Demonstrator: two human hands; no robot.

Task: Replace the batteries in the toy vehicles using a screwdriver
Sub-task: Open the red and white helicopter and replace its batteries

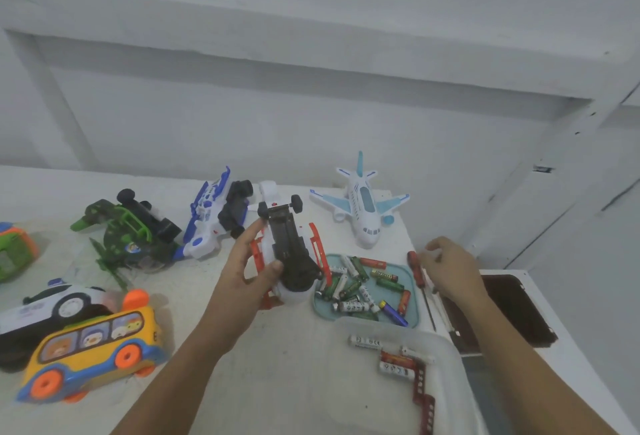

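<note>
We work over a white table (294, 365) that fills the lower frame. At lower right a clear plastic tub (450, 344) holds a few batteries and red strips. At lower left sits a yellow toy bus (93, 348), with a white police car (59, 303) just behind it. At centre left a green toy helicopter (131, 234) lies belly up, just beside an overturned blue-and-white toy vehicle (207, 220). A white-and-blue toy airplane (363, 206) stands upright right of centre, near the table's far edge.

In the middle of the frame our left hand (249, 272) grips the red-and-white toy vehicle (291, 247). Its black underside faces up, our thumb presses on it and our fingers curl round its left flank.

Just right of it a teal tray (414, 313) carries loose AA batteries (353, 305). Our right hand (453, 268) curls at the red handle of the screwdriver (417, 270), which lies along the tray's right edge. We cannot tell whether the fingers pinch it.
</note>
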